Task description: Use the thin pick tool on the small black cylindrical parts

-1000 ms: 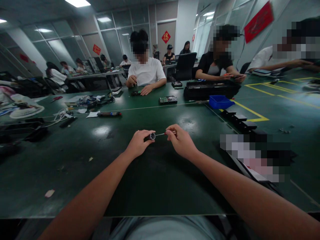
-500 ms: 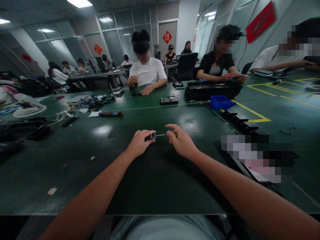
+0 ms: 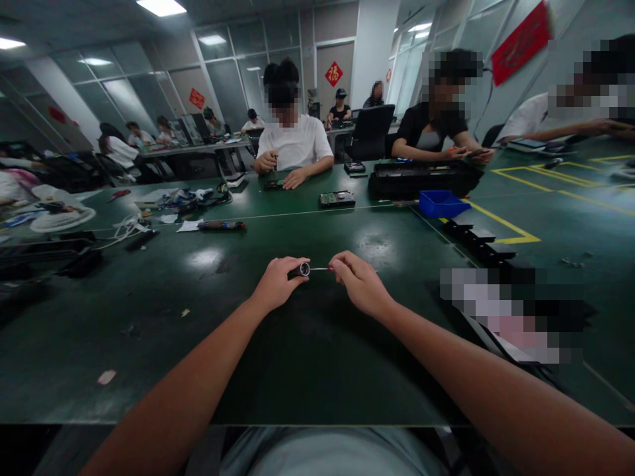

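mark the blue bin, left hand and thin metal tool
Blue bin (image 3: 443, 207): head view, outer wall.
Left hand (image 3: 274, 283): head view, back of the hand.
Thin metal tool (image 3: 319, 269): head view, exposed shaft.

Dim light from white ceiling panels (image 3: 161, 7), pale glare on the green tabletop (image 3: 297, 370), stretched edges
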Motion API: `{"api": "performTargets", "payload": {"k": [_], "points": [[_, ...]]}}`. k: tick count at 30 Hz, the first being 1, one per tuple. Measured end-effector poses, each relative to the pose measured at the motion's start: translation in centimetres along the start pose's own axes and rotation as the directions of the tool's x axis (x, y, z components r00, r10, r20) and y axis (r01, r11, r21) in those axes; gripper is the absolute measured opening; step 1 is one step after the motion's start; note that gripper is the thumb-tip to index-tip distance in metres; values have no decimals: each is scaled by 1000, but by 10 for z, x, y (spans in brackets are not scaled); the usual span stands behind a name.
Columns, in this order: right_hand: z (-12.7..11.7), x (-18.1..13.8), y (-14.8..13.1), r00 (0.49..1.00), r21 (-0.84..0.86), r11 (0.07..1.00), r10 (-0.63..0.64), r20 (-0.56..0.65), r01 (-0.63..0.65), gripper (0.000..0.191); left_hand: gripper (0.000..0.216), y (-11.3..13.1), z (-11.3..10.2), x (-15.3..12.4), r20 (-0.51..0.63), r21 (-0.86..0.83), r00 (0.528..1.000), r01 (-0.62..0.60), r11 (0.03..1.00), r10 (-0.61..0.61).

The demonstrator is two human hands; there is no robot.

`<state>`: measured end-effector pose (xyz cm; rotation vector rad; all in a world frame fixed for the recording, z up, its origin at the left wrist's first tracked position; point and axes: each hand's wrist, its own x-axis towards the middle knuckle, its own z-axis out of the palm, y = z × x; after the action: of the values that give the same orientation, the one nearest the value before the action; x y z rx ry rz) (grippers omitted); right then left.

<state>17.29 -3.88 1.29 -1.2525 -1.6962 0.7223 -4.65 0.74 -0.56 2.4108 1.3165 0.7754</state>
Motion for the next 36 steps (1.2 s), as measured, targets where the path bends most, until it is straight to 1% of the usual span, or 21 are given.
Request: {"api": "performTargets", "payload": {"k": [2, 6, 10, 13, 15, 17, 18, 20, 22, 25, 28, 30, 36], "points": [[1, 1, 1, 1000, -15, 1000, 14, 4, -14, 32, 39, -1, 0, 0, 8, -1, 1000, -7, 1000, 7], [3, 1, 6, 998, 36, 999, 12, -59, -10, 21, 38, -3, 0, 0, 8, 3, 1000, -6, 1000, 6], [4, 3, 8, 995, 194, 981, 37, -88, -19, 20, 39, -2, 0, -1, 11, -1, 1000, -9, 1000, 9], [7, 7, 11, 988, 368, 928, 102, -117, -52, 26, 40, 0, 0, -1, 18, -18, 1000, -16, 1000, 16], [9, 10, 15, 974, 491, 865, 184, -129, -99, 29, 41, 2, -1, -1, 13, -38, 999, -40, 998, 40], [9, 14, 20, 958, 581, 799, 264, -110, -153, 32, 41, 3, -3, -1, 21, -24, 996, -90, 996, 91], [9, 15, 23, 952, 600, 779, 292, -91, -182, 33, 41, 3, -4, 0, 34, 3, 993, -116, 993, 115], [8, 17, 26, 936, 574, 786, 340, -93, -229, 31, 40, 1, -6, 1, 76, 72, 988, -141, 987, 135], [6, 18, 27, 924, 501, 831, 355, -142, -242, 30, 39, -1, -6, 3, 111, 115, 987, -130, 985, 117], [6, 17, 25, 933, 410, 892, 293, -207, -189, 30, 40, -4, -4, 4, 125, 113, 989, -98, 989, 84], [8, 14, 23, 953, 405, 907, 216, -212, -115, 28, 42, -4, -3, 4, 122, 94, 990, -83, 992, 71], [9, 13, 21, 960, 410, 908, 186, -208, -87, 28, 42, -2, -2, 4, 124, 82, 990, -79, 994, 68], [8, 11, 17, 972, 361, 929, 156, -176, -84, 30, 42, 3, -3, 2, 101, 55, 991, -90, 994, 84]]}}
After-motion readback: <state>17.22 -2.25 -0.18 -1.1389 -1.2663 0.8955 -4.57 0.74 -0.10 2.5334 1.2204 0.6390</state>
